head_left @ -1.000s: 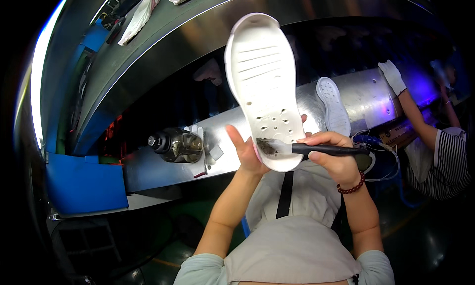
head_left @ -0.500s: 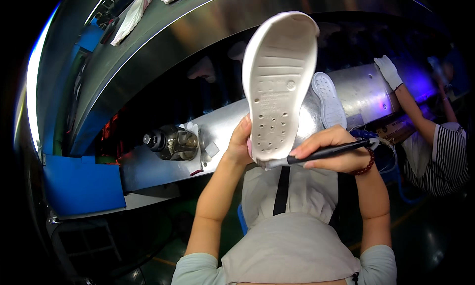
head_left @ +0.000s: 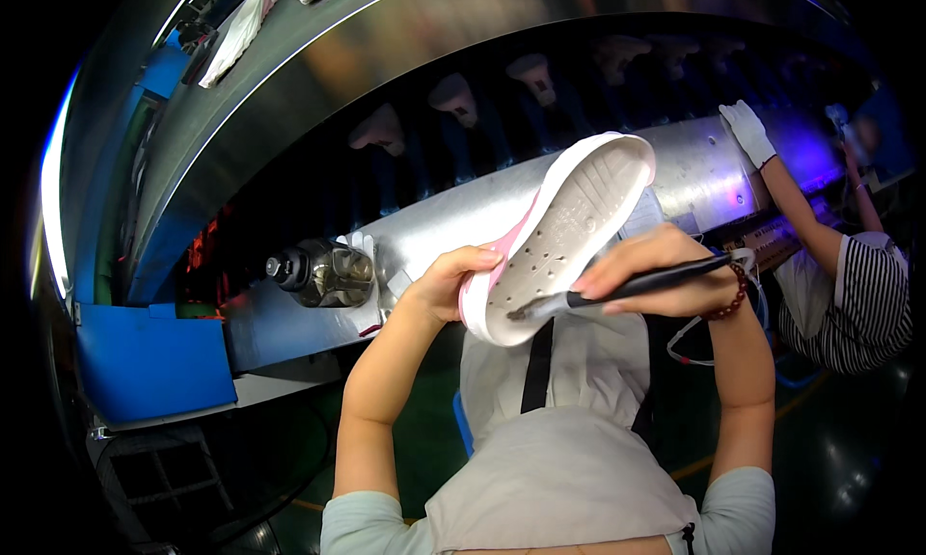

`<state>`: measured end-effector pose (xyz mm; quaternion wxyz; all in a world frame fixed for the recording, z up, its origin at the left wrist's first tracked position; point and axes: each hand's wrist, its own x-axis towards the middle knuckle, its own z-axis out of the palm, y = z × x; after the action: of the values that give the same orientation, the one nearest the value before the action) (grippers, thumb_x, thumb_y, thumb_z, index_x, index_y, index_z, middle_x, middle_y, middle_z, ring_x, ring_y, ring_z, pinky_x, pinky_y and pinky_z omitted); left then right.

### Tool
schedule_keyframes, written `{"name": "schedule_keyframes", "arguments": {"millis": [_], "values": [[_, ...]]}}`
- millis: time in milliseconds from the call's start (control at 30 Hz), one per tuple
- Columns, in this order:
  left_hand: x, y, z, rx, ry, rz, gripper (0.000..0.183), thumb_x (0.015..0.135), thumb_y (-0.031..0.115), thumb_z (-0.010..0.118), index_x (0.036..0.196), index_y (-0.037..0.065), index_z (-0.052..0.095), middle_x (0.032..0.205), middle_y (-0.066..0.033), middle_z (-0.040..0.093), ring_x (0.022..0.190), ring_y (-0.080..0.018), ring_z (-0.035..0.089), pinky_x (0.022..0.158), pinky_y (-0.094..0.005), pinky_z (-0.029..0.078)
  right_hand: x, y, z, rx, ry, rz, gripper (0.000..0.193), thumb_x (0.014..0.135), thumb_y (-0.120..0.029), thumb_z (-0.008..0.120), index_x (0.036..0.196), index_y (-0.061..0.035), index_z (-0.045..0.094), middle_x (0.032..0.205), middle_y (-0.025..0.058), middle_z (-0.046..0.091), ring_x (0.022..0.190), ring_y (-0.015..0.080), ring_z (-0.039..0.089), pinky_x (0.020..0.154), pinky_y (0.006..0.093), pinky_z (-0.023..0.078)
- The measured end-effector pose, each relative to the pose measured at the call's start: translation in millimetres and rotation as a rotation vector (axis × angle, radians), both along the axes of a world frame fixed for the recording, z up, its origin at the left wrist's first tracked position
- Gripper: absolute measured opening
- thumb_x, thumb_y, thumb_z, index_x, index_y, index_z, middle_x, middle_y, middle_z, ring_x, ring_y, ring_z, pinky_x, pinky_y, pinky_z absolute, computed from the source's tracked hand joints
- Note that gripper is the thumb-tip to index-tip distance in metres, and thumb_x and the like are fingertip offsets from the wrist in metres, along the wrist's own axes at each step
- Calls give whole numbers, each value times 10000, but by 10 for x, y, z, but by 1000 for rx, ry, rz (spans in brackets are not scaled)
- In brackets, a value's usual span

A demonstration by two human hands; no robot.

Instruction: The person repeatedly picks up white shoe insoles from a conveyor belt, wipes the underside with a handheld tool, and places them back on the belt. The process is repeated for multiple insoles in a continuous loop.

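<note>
A curved, brushed-metal conveyor housing (head_left: pixel 318 92) arcs across the upper field, its sheen smooth and its opening dark; pale, rounded shoe forms (head_left: pixel 453 94) stand in a row inside that opening. Below it runs a flat steel ledge (head_left: pixel 453 232). A blue, matte rectangular panel (head_left: pixel 154 362) sits at lower left. The person's grey apron (head_left: pixel 559 459), crossed by a black strap, fills the lower centre. At right, a co-worker's striped sleeve (head_left: pixel 863 295) and white-gloved hand (head_left: pixel 748 131) reach to the ledge.

The shoe (head_left: pixel 559 237), white with a pink edge, is held sole-up and tilted in front of the ledge, between the two hands. Its moulded rubber sole shows ribbed grooves toward the upper end and small round holes toward the lower end. The left hand (head_left: pixel 453 280) is closed around the lower pink edge of the shoe, fingers curled over the rim. The right hand (head_left: pixel 656 270), with a beaded bracelet (head_left: pixel 733 295) at the wrist, is clasped around a slim black brush (head_left: pixel 617 290), whose bristled tip touches the sole's lower part. A dark, glossy bottle (head_left: pixel 323 270) lies on the ledge, left of the left hand.
</note>
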<state>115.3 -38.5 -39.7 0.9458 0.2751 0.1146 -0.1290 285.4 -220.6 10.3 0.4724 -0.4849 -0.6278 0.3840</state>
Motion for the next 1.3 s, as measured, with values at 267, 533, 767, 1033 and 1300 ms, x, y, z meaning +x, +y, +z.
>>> {"name": "schedule_keyframes", "arguments": {"millis": [267,533,767,1033,1300], "values": [[-45,74,31,134,170,-140,537,745,295,493,1159,-34,400,1029,-192,524,857,-225,567,746,-315,465,70,22,97,3,-161,191,165,696,-81,617,853,-29,603,845,105,614,787,207,595,715,275,469],[-142,81,105,244,258,102,479,725,327,503,1029,-42,506,922,-173,576,738,-196,594,666,-277,480,52,-141,-37,-21,-93,13,173,683,-20,624,855,-15,602,881,115,609,836,200,588,744,269,459],[-227,226,-21,130,132,231,446,729,308,479,990,-51,523,863,-166,593,684,-184,590,611,-262,479,14,-234,-106,-127,-130,16,185,680,-37,634,862,-21,609,897,121,608,860,195,584,779,267,457],[-183,352,-177,246,160,368,452,776,396,428,945,-2,560,883,-141,592,701,-201,591,615,-277,491,27,-252,-152,-81,-37,-137,201,659,-30,646,857,-19,617,868,118,616,810,191,596,739,263,465],[408,-196,-266,-120,-242,488,619,811,576,191,1276,174,264,1220,-20,413,1017,-280,480,854,-445,388,-160,14,-283,-32,131,-503,168,655,-9,625,821,8,609,839,104,583,792,152,558,703,229,434]]}}
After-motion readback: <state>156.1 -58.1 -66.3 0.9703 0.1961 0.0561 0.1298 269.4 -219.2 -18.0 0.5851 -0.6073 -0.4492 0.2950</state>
